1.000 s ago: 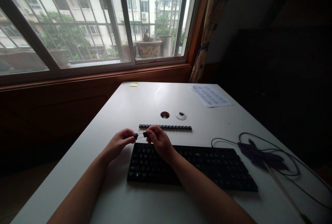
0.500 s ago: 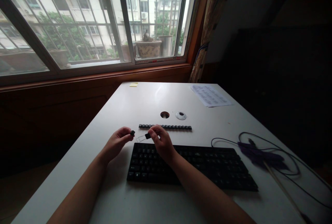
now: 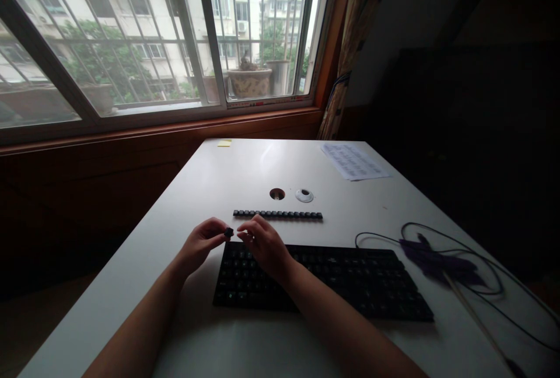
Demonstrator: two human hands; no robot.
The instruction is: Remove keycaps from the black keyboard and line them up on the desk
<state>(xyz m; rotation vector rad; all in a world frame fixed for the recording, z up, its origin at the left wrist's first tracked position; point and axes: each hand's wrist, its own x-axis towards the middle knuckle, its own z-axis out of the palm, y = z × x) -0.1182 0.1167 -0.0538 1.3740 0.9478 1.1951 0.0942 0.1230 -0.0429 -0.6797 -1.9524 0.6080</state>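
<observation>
My left hand (image 3: 205, 242) pinches a small black keycap (image 3: 228, 232) between thumb and fingertips, just above the keyboard's far left corner. Close beside it, my right hand (image 3: 265, 245) is bent over the keyboard, with thumb and index fingertip pointing at the keycap. A small gap separates these fingertips from the keycap. The wire keycap puller is hidden in the curled right hand, and none of it shows clearly. Under the right hand and forearm lies the black keyboard (image 3: 350, 276). Beyond the hands, a straight row of black keycaps (image 3: 289, 214) stands on the white table (image 3: 192, 331).
Behind the keycap row are a round cable hole (image 3: 277, 194) and its loose grey cover (image 3: 304, 195). Printed sheets (image 3: 356, 162) and a yellow note (image 3: 224, 143) lie at the far edge. A purple cloth (image 3: 422, 258) and a looped black cable (image 3: 459, 249) lie at right.
My right hand has turned and moved slightly left, and the puller has gone out of sight in it. The left hand has brought the keycap slightly right and nearer the keyboard.
</observation>
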